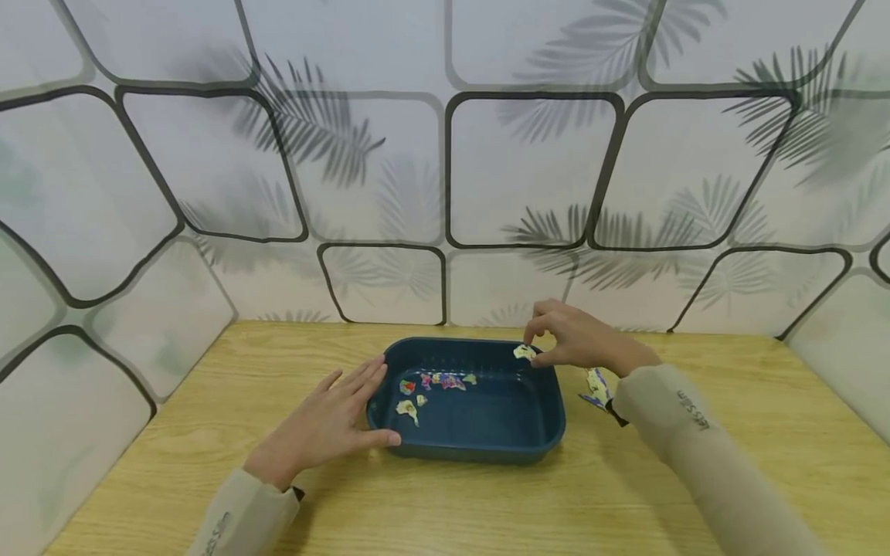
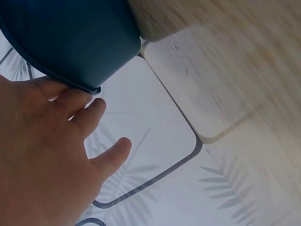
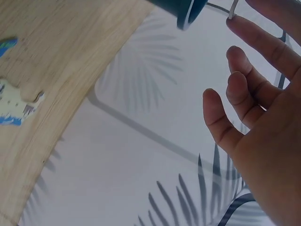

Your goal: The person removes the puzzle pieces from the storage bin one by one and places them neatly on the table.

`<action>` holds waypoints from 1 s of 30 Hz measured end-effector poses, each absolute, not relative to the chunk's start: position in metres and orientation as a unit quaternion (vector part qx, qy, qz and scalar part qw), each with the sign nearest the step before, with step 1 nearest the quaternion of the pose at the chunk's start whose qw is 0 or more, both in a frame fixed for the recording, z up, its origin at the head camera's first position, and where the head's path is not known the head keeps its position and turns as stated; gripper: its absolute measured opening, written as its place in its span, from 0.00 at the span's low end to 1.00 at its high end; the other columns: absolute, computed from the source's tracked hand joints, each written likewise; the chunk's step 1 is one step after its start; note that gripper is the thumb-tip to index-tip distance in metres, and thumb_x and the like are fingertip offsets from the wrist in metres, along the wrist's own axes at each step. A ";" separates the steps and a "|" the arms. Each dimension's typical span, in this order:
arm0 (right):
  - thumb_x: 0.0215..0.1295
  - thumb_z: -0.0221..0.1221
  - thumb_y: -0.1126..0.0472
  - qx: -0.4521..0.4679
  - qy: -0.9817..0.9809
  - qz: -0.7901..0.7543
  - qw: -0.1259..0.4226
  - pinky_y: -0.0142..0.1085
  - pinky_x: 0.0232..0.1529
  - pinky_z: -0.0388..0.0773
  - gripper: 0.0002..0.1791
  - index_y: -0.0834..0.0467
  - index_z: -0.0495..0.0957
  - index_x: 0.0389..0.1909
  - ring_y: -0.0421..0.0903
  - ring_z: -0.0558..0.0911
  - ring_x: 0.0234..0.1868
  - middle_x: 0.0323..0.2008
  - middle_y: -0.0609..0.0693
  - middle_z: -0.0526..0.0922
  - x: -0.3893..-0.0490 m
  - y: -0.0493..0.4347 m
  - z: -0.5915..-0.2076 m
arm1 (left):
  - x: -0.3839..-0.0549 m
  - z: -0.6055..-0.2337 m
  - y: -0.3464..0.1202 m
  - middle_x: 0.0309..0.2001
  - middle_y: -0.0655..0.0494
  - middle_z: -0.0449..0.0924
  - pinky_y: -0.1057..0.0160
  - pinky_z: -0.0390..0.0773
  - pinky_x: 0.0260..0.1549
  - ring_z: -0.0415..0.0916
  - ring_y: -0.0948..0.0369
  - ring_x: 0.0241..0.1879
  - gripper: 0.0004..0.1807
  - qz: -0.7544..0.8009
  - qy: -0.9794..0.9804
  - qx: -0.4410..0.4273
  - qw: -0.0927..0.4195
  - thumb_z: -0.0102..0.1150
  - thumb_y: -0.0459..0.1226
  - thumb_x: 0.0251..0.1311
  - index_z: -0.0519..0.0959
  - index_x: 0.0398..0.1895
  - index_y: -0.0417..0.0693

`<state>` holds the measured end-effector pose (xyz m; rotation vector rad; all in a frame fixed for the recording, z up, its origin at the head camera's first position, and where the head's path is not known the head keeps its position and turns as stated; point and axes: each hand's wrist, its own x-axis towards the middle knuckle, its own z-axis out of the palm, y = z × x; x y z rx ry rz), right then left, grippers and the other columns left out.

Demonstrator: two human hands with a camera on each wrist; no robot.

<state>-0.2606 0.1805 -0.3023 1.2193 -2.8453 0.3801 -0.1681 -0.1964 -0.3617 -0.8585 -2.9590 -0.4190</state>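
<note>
A dark blue rectangular tray (image 1: 473, 448) with raised walls rests on the table. My left hand (image 1: 323, 425) lies against its left end, fingers fairly straight along the rim and thumb at the near corner. The left wrist view has the fingertips of that hand (image 2: 61, 136) right at the tray's rim. Over the tray's far right corner, my right hand (image 1: 577, 337) pinches a small flat cream piece (image 1: 524, 352) of irregular outline between thumb and index finger. This piece (image 3: 233, 8) appears edge-on in the right wrist view, where the other fingers are loosely bent.
Inside the tray, at the left, lie a cream piece (image 1: 407, 411), a red-green piece (image 1: 407, 387) and several small colourful pieces (image 1: 448, 381). More cream-and-blue pieces (image 1: 596, 386) lie on the wooden table (image 1: 445, 510) beside the right wrist. A patterned wall (image 1: 389, 286) stands behind.
</note>
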 end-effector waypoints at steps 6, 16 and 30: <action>0.59 0.74 0.57 0.376 -0.920 0.110 0.005 0.45 0.39 0.72 0.11 0.57 0.86 0.39 0.46 0.71 0.37 0.35 0.50 0.73 -0.260 0.194 -0.302 | -0.168 -0.360 -0.196 0.79 0.42 0.52 0.33 0.52 0.69 0.52 0.47 0.77 0.56 -0.131 -0.952 -0.276 0.016 0.54 0.68 0.63 0.57 0.78 0.33; 0.59 0.73 0.58 0.376 -0.920 0.105 0.003 0.46 0.39 0.73 0.09 0.55 0.85 0.37 0.49 0.72 0.37 0.35 0.49 0.74 -0.257 0.209 -0.305 | -0.168 -0.361 -0.196 0.79 0.41 0.52 0.33 0.53 0.69 0.52 0.47 0.76 0.56 -0.131 -0.952 -0.277 0.017 0.54 0.68 0.63 0.57 0.77 0.32; 0.59 0.73 0.56 0.373 -0.921 0.111 -0.001 0.48 0.40 0.75 0.09 0.55 0.85 0.36 0.53 0.76 0.38 0.35 0.50 0.75 -0.257 0.215 -0.310 | -0.167 -0.361 -0.196 0.79 0.42 0.51 0.33 0.52 0.69 0.52 0.47 0.77 0.56 -0.133 -0.952 -0.274 0.014 0.55 0.67 0.63 0.56 0.78 0.32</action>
